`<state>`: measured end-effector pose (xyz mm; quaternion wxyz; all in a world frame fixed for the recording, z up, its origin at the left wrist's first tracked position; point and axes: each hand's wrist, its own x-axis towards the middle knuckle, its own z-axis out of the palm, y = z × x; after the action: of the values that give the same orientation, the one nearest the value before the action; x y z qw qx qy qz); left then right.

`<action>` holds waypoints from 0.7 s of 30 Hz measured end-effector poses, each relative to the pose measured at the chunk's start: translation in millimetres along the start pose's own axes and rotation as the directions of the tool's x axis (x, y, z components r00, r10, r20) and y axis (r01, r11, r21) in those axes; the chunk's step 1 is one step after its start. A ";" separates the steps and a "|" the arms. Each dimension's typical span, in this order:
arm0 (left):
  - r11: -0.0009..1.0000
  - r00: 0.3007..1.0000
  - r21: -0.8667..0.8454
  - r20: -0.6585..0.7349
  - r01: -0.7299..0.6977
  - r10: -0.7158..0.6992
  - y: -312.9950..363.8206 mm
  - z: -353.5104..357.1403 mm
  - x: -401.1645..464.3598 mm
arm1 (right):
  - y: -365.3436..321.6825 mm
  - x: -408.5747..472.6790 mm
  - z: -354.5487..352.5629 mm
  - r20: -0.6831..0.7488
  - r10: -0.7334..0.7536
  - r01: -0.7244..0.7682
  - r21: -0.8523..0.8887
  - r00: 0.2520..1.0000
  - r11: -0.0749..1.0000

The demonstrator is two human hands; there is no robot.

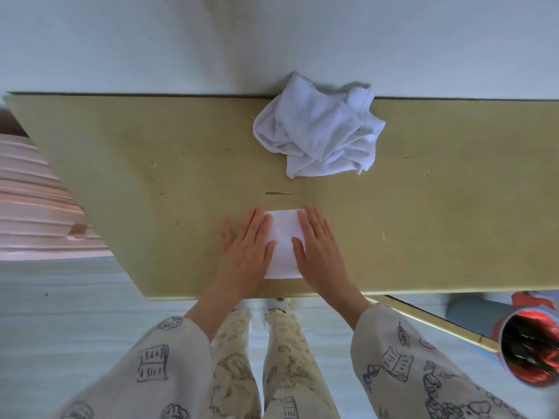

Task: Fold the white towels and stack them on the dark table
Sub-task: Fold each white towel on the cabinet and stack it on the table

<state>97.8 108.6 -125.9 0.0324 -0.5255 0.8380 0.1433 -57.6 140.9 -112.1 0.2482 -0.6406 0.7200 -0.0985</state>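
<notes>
Head cam: both hands, left hand (246, 246) and right hand (317, 246), lie flat with fingers straight, pressing 1 folded towel (284, 243) at 6 o'clock on the table (121, 164). Crumpled towel pile (320, 131) at 12 o'clock is still unfolded, so probably early days.

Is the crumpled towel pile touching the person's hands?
No, the crumpled towel pile lies farther back on the table, apart from the left hand and right hand pressing the folded towel.

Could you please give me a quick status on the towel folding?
Left hand and right hand flat on folded towel. Crumpled towels wait at table's far edge. Nothing in the way.
</notes>
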 end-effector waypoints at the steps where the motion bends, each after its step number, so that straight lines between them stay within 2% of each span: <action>1: 1.000 0.998 -0.014 -0.058 0.025 -0.026 5.1 -3.2 0.3 | -1.8 -1.9 -3.6 -0.069 0.045 -0.040 0.074 0.997 0.996; 3: 0.995 0.986 -0.042 -0.140 0.090 -0.095 10.6 -8.4 4.3 | -4.9 -1.6 -10.1 -0.145 0.154 -0.128 0.175 0.977 0.976; 5: 0.982 0.976 -0.015 -0.108 0.188 -0.188 14.6 -17.2 12.4 | -7.3 3.0 -15.9 -0.100 0.253 -0.225 0.226 0.962 0.948; 8: 0.960 0.948 -0.036 0.167 0.279 -0.269 17.0 -27.9 27.9 | -5.9 8.3 -14.2 -0.005 0.335 -0.323 0.253 0.942 0.912; 12: 0.922 0.878 -0.098 0.359 0.373 -0.317 20.3 -32.5 45.5 | -3.8 6.6 -8.4 0.019 0.332 -0.328 0.207 0.943 0.922; 14: 0.909 0.845 -0.188 0.475 0.372 -0.248 20.7 -33.9 49.7 | -2.5 5.8 -9.3 0.045 0.322 -0.325 0.196 0.946 0.925; 16: 0.871 0.818 -0.344 0.566 0.350 -0.106 19.6 -38.2 49.5 | 0.4 6.7 -13.9 0.090 0.294 -0.306 0.184 0.952 0.934; 19: 0.747 0.837 -0.578 0.545 0.330 0.052 15.0 -60.1 35.5 | 4.0 10.2 -26.6 0.230 0.208 -0.260 0.226 0.951 0.939; 21: 0.616 0.872 -0.713 0.481 0.334 0.084 8.7 -81.3 19.4 | -0.7 12.5 -39.8 0.337 0.101 -0.229 0.365 0.936 0.903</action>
<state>89.2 72.9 -50.2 0.0142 -0.4948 0.6179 0.6108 -77.0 121.7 -80.6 0.4908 -0.5199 0.6889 -0.1194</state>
